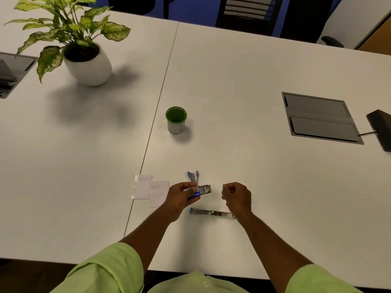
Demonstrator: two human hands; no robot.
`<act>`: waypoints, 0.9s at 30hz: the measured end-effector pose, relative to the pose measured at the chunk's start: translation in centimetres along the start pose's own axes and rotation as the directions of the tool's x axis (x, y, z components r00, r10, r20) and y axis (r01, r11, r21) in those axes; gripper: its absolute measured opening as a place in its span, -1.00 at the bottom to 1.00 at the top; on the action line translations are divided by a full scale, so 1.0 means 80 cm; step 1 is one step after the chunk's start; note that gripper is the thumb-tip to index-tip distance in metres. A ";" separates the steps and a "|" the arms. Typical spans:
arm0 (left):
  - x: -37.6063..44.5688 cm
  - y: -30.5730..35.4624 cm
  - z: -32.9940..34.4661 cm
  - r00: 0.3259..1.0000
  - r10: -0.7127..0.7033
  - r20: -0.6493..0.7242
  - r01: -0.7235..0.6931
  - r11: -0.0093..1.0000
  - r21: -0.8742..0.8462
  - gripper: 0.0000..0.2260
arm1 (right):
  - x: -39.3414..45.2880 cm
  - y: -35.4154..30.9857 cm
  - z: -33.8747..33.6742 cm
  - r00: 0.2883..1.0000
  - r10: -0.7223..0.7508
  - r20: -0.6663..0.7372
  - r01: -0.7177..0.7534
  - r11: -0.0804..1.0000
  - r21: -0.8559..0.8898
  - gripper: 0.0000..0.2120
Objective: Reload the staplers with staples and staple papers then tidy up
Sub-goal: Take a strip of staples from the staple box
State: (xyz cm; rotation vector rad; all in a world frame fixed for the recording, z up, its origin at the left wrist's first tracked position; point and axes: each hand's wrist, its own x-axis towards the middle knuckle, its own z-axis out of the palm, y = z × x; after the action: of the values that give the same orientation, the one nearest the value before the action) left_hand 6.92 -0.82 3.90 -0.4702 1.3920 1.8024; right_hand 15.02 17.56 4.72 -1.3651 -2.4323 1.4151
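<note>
My left hand [179, 196] holds a small blue box of staples [202, 190], its open end with grey strips showing to the right. A short strip of staples [223, 187] is pinched in my right hand [237, 196], just right of the box. Flat on the table below both hands lies a stapler [212, 212], swung fully open, its blue end to the left. A second blue stapler [193, 176] lies just beyond the box, partly hidden by it. Small white papers [148, 189] sit left of my left hand.
A green-rimmed cup [176, 120] stands at mid table. A potted plant [86, 60] is at the far left. A grey cable hatch [319, 118] is set into the table at the right, with a black device [380, 127] beside it. Chairs stand beyond the far edge.
</note>
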 end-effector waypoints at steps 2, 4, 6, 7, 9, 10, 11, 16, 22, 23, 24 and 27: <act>0.001 0.001 -0.002 1.000 -0.005 -0.006 0.005 1.000 -0.001 -0.81 | 0.008 0.011 -0.006 1.000 0.007 0.023 -0.004 0.992 -0.123 -0.82; 0.003 0.000 -0.002 1.000 -0.009 -0.012 0.009 1.000 0.004 -0.79 | 0.017 0.021 -0.014 0.999 0.017 0.032 -0.009 0.972 -0.236 -0.80; 0.003 -0.001 -0.003 1.000 -0.012 -0.016 0.012 1.000 0.008 -0.80 | 0.027 0.030 -0.022 0.998 0.038 0.044 -0.023 0.953 -0.302 -0.81; 0.004 -0.002 -0.003 1.000 -0.013 -0.019 0.014 1.000 0.010 -0.81 | 0.031 0.033 -0.025 0.997 0.047 0.054 -0.027 0.944 -0.330 -0.81; 0.004 -0.005 -0.004 1.000 -0.015 -0.022 0.015 1.000 0.013 -0.83 | 0.036 0.039 -0.029 0.995 0.061 0.075 -0.029 0.929 -0.370 -0.82; 0.003 -0.006 -0.004 1.000 -0.015 -0.023 0.016 1.000 0.014 -0.84 | 0.038 0.042 -0.030 0.994 0.066 0.082 -0.031 0.926 -0.375 -0.82; 0.003 -0.008 -0.004 1.000 -0.016 -0.026 0.016 1.000 0.016 -0.84 | 0.039 0.044 -0.030 0.994 0.073 0.084 -0.036 0.927 -0.374 -0.83; 0.002 -0.010 -0.002 0.999 -0.027 -0.026 0.028 0.999 0.037 -0.81 | 0.038 0.055 -0.032 0.990 0.112 0.084 -0.078 0.938 -0.338 -0.82; 0.005 -0.006 0.005 0.999 -0.041 -0.021 0.042 0.999 0.028 -0.86 | 0.024 0.047 -0.024 0.982 0.186 0.036 -0.187 0.982 0.019 -0.83; 0.005 -0.006 0.007 0.999 -0.040 -0.014 0.040 0.999 0.035 -0.86 | 0.020 0.042 -0.021 0.977 0.201 0.077 -0.211 0.966 0.150 -0.84; 0.005 -0.005 0.009 0.999 -0.037 -0.008 0.037 0.998 0.044 -0.87 | 0.016 0.036 -0.019 0.971 0.202 0.130 -0.229 0.939 0.255 -0.86; 0.006 -0.005 0.013 1.000 -0.028 0.007 0.027 0.997 0.067 -0.89 | 0.006 0.018 -0.012 0.928 0.153 0.340 -0.293 0.863 0.412 -0.93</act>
State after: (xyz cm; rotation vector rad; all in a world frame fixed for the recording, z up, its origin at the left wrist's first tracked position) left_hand 7.12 0.33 3.64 -0.4446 1.4297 1.7279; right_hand 16.04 18.87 4.07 -1.4312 -1.9133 2.2207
